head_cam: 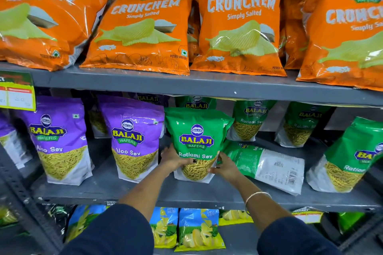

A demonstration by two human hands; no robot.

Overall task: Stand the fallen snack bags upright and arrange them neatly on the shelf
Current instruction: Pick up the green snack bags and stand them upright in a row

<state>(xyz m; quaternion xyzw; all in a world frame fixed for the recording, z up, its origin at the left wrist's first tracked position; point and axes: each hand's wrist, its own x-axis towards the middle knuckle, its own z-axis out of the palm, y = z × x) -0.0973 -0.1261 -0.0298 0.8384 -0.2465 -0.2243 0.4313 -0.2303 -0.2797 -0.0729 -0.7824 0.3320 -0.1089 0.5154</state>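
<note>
Dark sleeves (116, 232) fill the bottom edge, and two bare forearms reach up from them to the middle shelf (145, 192). Both hands clasp one green bag (195, 136) of Ratlami Sev between them, low down at its clear window. Left hand (173, 160) wraps the bag's left side, fingers curled behind it and thumb across the front. Right hand (227, 166) grips the right side the same way, thumb on the front; a thin bangle (256, 194) sits on that wrist. That bag stands upright, its base on the shelf.

Just right of the right hand, touching the held bag, a fallen bag (267, 165) lies flat with its printed back up, top toward the hands. Further right another green bag (348, 157) stands leaning. Behind the hands, more green bags (250, 120) stand at the back of the shelf. Left of the left hand, two purple bags (132, 141) of Aloo Sev stand upright. Above the hands, orange bags (240, 25) rest on the upper shelf.
</note>
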